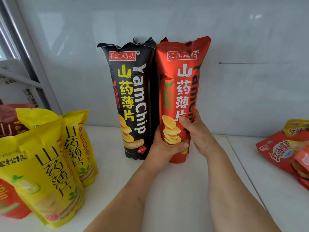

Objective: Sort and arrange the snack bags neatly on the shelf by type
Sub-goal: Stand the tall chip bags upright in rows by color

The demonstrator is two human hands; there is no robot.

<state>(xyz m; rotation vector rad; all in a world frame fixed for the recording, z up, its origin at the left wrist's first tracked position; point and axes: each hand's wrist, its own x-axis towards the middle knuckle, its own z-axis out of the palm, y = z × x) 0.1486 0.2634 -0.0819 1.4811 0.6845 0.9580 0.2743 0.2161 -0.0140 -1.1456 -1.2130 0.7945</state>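
A tall red yam chip bag [182, 91] stands upright on the white shelf [184, 190] against the back wall. My left hand [164, 148] grips its lower left side, thumb across the front. Its lower right side is held by my right hand [195, 131], with the thumb on the front. Touching its left side stands a tall black yam chip bag [132, 97], also upright. Two yellow yam chip bags stand at the left, a front one [48, 173] and a rear one [78, 144].
A dark red bag [8, 121] sits behind the yellow ones, and a red bag [10, 203] shows at the lower left edge. Red and yellow snack packets [284, 148] lie in a pile at the right. A window frame [25, 56] rises at the left.
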